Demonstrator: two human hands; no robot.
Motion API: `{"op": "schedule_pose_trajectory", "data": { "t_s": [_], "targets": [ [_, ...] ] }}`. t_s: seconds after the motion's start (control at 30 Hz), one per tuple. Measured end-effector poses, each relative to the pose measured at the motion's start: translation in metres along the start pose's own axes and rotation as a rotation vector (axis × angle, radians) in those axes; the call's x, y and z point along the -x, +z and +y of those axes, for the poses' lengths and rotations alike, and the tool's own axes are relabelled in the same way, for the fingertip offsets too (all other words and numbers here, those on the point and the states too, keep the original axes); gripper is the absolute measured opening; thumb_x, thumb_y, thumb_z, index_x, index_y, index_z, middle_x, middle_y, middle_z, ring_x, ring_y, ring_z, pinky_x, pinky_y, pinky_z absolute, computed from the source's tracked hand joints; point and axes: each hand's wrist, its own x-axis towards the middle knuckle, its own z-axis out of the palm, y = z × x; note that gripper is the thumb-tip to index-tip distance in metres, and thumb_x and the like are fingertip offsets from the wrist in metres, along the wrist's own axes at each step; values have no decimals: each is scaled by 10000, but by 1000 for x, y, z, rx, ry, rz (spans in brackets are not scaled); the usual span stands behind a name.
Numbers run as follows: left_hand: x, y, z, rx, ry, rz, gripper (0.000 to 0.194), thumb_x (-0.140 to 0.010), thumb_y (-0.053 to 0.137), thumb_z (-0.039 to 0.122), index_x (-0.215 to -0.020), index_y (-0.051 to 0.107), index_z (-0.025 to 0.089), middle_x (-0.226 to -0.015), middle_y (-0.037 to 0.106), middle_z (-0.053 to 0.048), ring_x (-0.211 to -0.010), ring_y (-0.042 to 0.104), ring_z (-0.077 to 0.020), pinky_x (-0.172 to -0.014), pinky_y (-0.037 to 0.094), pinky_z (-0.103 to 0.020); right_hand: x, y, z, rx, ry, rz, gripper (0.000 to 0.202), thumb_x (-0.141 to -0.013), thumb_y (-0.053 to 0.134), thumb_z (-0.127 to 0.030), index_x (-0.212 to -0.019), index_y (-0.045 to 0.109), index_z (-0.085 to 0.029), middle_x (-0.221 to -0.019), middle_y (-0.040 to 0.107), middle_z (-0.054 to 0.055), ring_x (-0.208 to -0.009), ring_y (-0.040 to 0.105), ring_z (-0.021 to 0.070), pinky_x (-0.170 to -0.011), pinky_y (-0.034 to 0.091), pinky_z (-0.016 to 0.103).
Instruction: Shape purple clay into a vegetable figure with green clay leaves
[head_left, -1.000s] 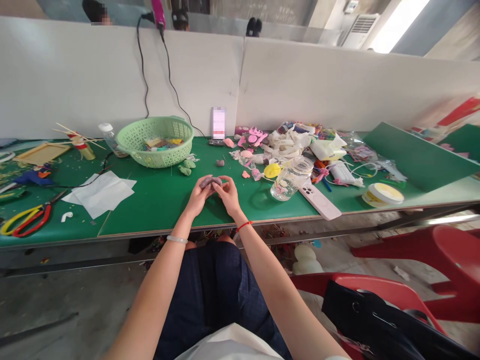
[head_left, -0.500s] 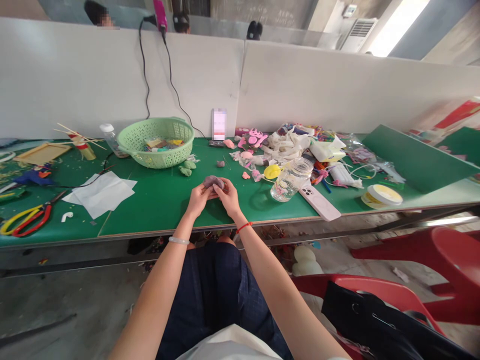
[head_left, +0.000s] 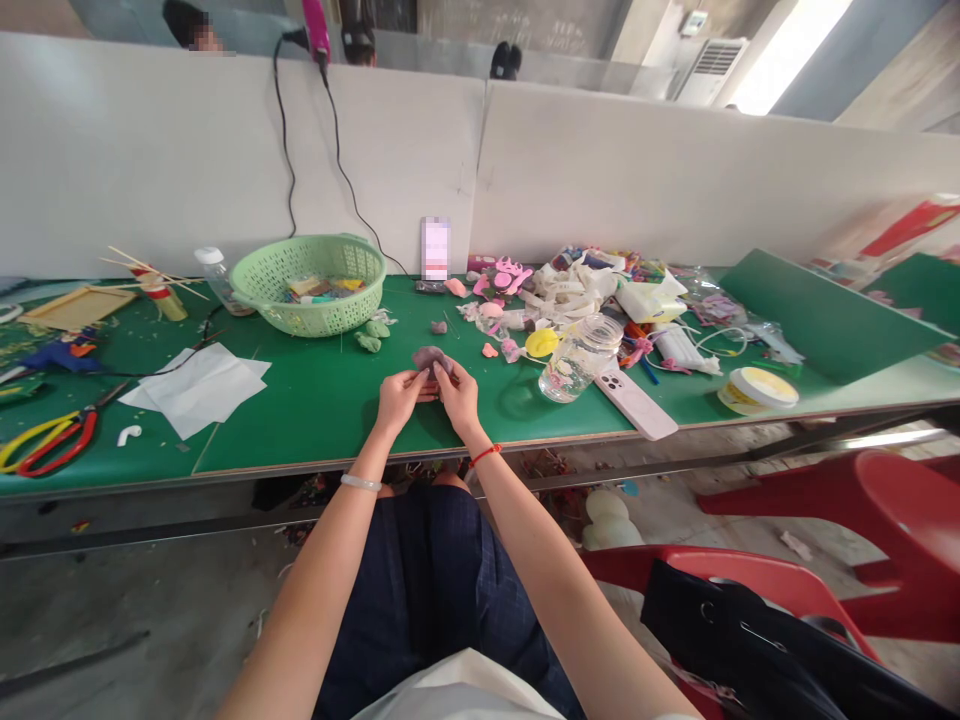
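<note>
Head view: two hands are close together over the green table [head_left: 300, 410], near its front edge. The left hand [head_left: 397, 402] and the right hand [head_left: 459, 398] both pinch one soft grey-purple lump [head_left: 429, 356] with their fingertips. The lump is between the hands and sticks up past the fingers. A smaller purple lump [head_left: 439, 327] sits on the table behind it. To the left is a round green basket [head_left: 319, 318] with lots of little holes. Small things in yellow, blue and other colors lie in the bottom, too small to name. Green lumps [head_left: 369, 338] sit just beside the basket, on its right. A clear bottle [head_left: 219, 278] with a white cap stands close by on the basket's left; I can't tell what is in it. To the right of the hands is a big clear jar [head_left: 579, 362] that looks slanted. It has pink and white shapes, but I can't tell if they are inside or printed on it. A pale pink phone [head_left: 637, 402] lies next to the jar. Farther right is a round white tub [head_left: 757, 390] with a yellowish top, and what it holds is hidden. Behind the jar is a messy pile [head_left: 574, 285] of white strips and colorful bits.
</note>
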Motion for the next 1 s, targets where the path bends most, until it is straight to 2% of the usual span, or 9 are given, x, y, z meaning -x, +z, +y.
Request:
{"op": "schedule_pose_trajectory", "data": {
  "t_s": [0.1,0.2,0.3,0.43,0.53,0.67,0.83,1.0],
  "targets": [
    [1,0,-2,-70,42,16,441,-761,852,594,-695,705,184,-656,769,-80,-712,794,-312,-651,657,-415,1,-1,0,0,25,-25,284,-829,741,-480,-941,740,-220,-840,737,26,-898,678,216,-676,554,273],
    [2,-2,-2,-135,97,27,403,-794,825,551,-648,672,209,-591,735,-50,-626,760,-270,-613,629,-373,2,-2,0,24,36,-47,307,-826,735,-518,-908,713,-222,-753,673,7,-804,626,198,-603,498,258],
    [4,-3,-1,-176,132,46,398,-820,797,555,-663,675,210,-597,729,-50,-596,735,-254,-632,620,-379,3,-1,0,43,41,-53,341,-818,744,-557,-819,658,-227,-653,577,-25,-682,540,158,-555,438,245],
    [5,-2,2,-122,129,37,472,-866,720,669,-768,683,209,-679,738,-61,-641,724,-247,-650,596,-376,1,0,0,-43,98,-34,497,-774,761,-660,-676,523,-235,-536,429,-66,-504,368,97,-466,322,251],
    [5,-1,6,-91,134,-23,490,-847,744,698,-847,673,214,-773,743,-52,-721,718,-230,-665,569,-342,-2,-2,-1,-149,166,-12,543,-738,775,-694,-654,500,-234,-513,438,-64,-453,349,77,-438,273,254],
    [6,-1,11,-115,154,-75,521,-812,779,709,-855,642,208,-804,721,-46,-783,704,-219,-680,543,-321,-5,-5,-1,-231,200,-37,561,-707,819,-669,-628,472,-235,-492,437,-69,-420,338,64,-423,253,254],
    [5,-1,11,-117,147,-70,540,-790,790,725,-831,623,213,-758,705,-27,-756,680,-202,-678,525,-307,-5,-5,-1,-223,214,-77,567,-713,824,-664,-613,462,-239,-463,426,-74,-390,329,60,-409,240,253],
    [4,0,10,-103,140,-88,602,-753,785,783,-803,608,210,-706,682,-19,-697,662,-189,-652,525,-305,-5,-5,-2,-249,215,-97,571,-664,857,-669,-622,493,-231,-447,406,-82,-390,317,55,-402,228,240]
  ]
}}
